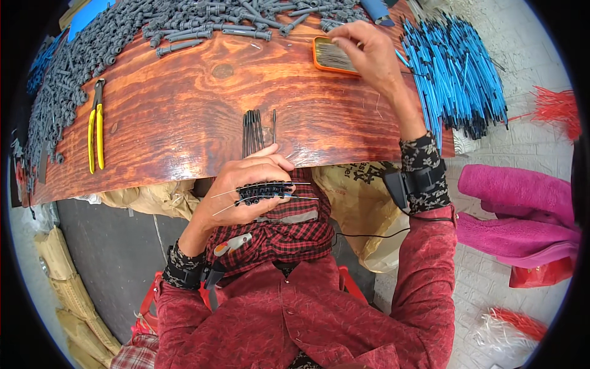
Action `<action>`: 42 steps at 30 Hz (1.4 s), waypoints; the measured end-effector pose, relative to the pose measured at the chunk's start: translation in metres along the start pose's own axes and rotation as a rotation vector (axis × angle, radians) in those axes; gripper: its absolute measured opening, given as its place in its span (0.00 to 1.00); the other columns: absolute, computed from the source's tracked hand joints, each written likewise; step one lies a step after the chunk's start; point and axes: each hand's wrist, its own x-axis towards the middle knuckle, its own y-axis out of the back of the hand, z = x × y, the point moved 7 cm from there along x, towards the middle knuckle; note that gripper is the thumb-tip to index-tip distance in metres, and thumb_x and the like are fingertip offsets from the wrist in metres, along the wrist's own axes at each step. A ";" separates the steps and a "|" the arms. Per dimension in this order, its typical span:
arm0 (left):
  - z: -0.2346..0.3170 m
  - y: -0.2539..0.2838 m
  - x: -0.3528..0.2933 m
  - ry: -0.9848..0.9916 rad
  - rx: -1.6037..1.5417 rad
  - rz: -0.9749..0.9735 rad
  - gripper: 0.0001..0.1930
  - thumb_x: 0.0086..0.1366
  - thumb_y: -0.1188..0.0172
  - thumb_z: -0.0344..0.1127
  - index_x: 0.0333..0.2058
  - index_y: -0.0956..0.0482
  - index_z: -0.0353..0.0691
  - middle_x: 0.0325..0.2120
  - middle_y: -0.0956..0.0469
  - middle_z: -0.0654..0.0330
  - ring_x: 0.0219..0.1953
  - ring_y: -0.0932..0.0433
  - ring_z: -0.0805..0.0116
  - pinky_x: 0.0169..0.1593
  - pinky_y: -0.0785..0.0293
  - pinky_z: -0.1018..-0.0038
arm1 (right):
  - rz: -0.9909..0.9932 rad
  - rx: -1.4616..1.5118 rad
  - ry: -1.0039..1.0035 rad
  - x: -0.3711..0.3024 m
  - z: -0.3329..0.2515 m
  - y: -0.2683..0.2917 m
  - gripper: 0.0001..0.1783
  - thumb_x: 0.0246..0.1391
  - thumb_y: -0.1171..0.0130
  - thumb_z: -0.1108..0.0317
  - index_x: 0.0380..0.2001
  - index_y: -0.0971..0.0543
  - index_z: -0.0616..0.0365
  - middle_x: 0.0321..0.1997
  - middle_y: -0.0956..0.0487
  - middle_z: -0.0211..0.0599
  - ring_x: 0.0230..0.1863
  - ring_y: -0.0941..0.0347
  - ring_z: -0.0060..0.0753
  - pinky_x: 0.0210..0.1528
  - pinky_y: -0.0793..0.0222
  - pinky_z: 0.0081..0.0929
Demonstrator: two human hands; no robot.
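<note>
My left hand (pixel 236 187) is wrapped round a bundle of slim black rods (pixel 252 132) at the table's near edge. Their black ends (pixel 264 192) face me, and a few thin metal wires stick out among them. One rod (pixel 274 126) lies a little apart from the others beyond the hand. At the far right, my right hand (pixel 370 54) is over an orange-rimmed container (pixel 316 57) of fine wire pieces (pixel 335 56). Its thumb and fingertips are pinched together; anything between them is too small to make out.
Grey ribbed plastic parts (pixel 209 31) are heaped along the table's far and left sides. Yellow-handled pliers (pixel 96 132) lie at left. A big pile of blue rods with black ends (pixel 455 74) sits at right. A white cutter (pixel 233 245) rests on my plaid apron.
</note>
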 end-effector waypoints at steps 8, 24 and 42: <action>-0.002 -0.001 0.001 -0.004 -0.005 0.002 0.14 0.52 0.32 0.24 0.39 0.16 0.39 0.37 0.15 0.56 0.50 0.16 0.55 0.71 0.39 0.44 | -0.117 0.188 -0.304 -0.011 0.047 -0.017 0.09 0.61 0.36 0.64 0.43 0.13 0.51 0.39 0.15 0.27 0.41 0.19 0.23 0.46 0.23 0.26; 0.000 0.001 0.000 0.026 -0.082 0.034 0.08 0.56 0.33 0.30 0.36 0.15 0.41 0.33 0.13 0.63 0.51 0.17 0.53 0.72 0.43 0.44 | -0.339 0.227 -0.157 -0.077 -0.087 -0.045 0.13 0.57 0.39 0.70 0.44 0.13 0.45 0.29 0.24 0.32 0.34 0.24 0.37 0.35 0.29 0.36; -0.002 0.000 -0.003 -0.053 -0.045 -0.002 0.14 0.55 0.29 0.25 0.42 0.17 0.37 0.37 0.15 0.57 0.50 0.17 0.54 0.71 0.42 0.41 | -0.299 0.281 -0.141 -0.069 -0.097 -0.059 0.12 0.56 0.35 0.72 0.44 0.13 0.51 0.30 0.23 0.33 0.34 0.25 0.36 0.38 0.29 0.32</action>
